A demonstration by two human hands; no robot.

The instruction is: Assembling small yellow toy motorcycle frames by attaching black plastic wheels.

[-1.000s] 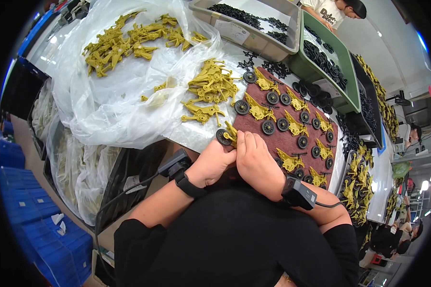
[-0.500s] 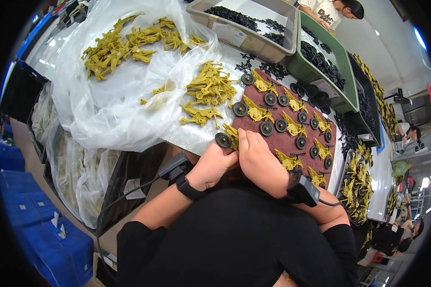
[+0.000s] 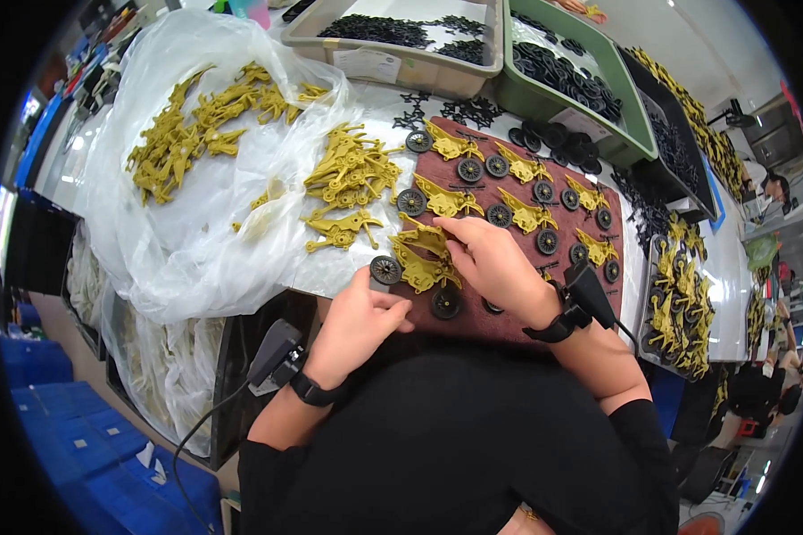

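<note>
Yellow plastic toy motorcycle with black spoked wheels (image 3: 422,259), at the near left corner of a maroon rectangular cloth (image 3: 477,329) – one wheel toward the left edge, the other closer to the person's body. Right hand (image 3: 501,267) at the far right side of this motorcycle, with fingertips touching the yellow body. As for its grip, not possible to tell from this view: perhaps pinching, perhaps only touching. Left hand (image 3: 350,323) just below the left wheel, with index finger pointing up to the wheel; grip spread loosely, with a gap between index finger and thumb. Contact with the wheel, too close to judge.

On the same cloth, beyond the hands, several assembled yellow motorcycles with black wheels (image 3: 527,212), laid in slanting rows. To the left, on the white worktop (image 3: 328,273), a heap of bare yellow plastic bodies (image 3: 352,169) and, just nearer, a single yellow body (image 3: 343,230). Farther left, more yellow pieces on a crumpled transparent plastic sheet (image 3: 183,267). Behind the cloth – a beige plastic bin (image 3: 451,82) and a green plastic bin (image 3: 525,98), both with small black parts inside.
</note>
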